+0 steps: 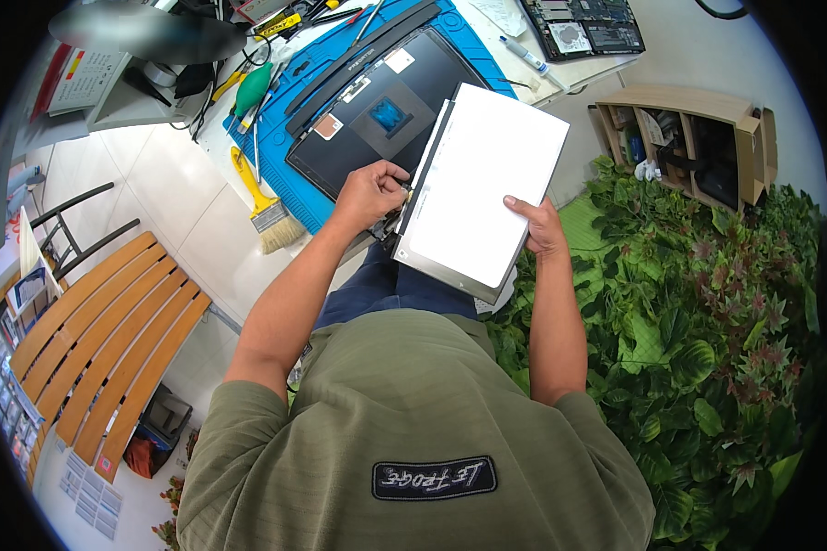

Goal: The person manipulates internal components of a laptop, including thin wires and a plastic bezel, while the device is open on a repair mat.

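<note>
A laptop screen panel (487,188), its white face upward and a dark strip along its left edge, is held tilted above my lap. My right hand (544,228) grips its right edge, thumb lying on the white face. At the panel's lower left edge, my left hand (372,195) is closed in a pinch; what sits between the fingertips is too small to make out. Just beyond lies a dark laptop lid (347,158) with a blue emblem window, partly covered by the panel. A long black bezel strip (363,60) rests along its far side.
Under the lid is a blue work mat (473,41). A yellow-handled brush (265,213) and a green air blower (253,89) lie at its left. An opened laptop base (583,32) sits far right. Beside me are a slatted wooden bench (115,344), leafy plants (698,340) and a wooden cabinet (680,106).
</note>
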Demonstrator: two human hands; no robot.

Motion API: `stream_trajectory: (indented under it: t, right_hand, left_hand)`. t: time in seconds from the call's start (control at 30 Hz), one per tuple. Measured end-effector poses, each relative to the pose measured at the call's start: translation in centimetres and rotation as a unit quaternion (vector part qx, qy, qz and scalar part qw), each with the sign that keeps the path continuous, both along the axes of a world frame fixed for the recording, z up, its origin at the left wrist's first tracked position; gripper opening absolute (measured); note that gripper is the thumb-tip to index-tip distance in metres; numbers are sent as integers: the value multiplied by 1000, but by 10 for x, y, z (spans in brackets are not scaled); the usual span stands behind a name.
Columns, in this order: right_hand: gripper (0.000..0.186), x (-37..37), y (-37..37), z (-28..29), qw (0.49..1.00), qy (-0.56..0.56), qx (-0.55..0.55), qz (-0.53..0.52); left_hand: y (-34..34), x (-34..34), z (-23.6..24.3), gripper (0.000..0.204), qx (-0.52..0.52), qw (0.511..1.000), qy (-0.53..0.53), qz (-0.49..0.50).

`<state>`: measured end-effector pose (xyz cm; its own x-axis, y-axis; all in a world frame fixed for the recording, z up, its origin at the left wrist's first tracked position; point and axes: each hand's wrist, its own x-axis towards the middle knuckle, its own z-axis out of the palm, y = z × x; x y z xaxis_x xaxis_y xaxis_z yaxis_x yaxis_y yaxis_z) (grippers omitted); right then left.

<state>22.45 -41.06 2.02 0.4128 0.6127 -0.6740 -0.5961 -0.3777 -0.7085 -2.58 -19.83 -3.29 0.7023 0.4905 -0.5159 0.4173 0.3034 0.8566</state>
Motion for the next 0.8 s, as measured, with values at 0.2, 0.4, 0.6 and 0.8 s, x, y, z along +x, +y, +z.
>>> stream_trajectory:
  t: [0.2, 0.4, 0.6, 0.8]
  right_hand:
    - [66, -2, 2, 4, 1000, 2, 5, 2]
    - [61, -4, 6, 10, 1000, -10, 5, 0]
    - [58, -8, 7, 11, 1000, -18, 4, -9]
    - [49, -12, 11, 13, 1000, -7, 19, -13]
  left_hand:
    - [-1, 0, 5, 27, 22, 1000, 6, -6]
    - [-1, 1, 12, 28, 38, 999, 11, -10]
    - [-2, 0, 14, 32, 14, 1000, 14, 9]
    - [-2, 1, 16, 33, 2, 999, 16, 30]
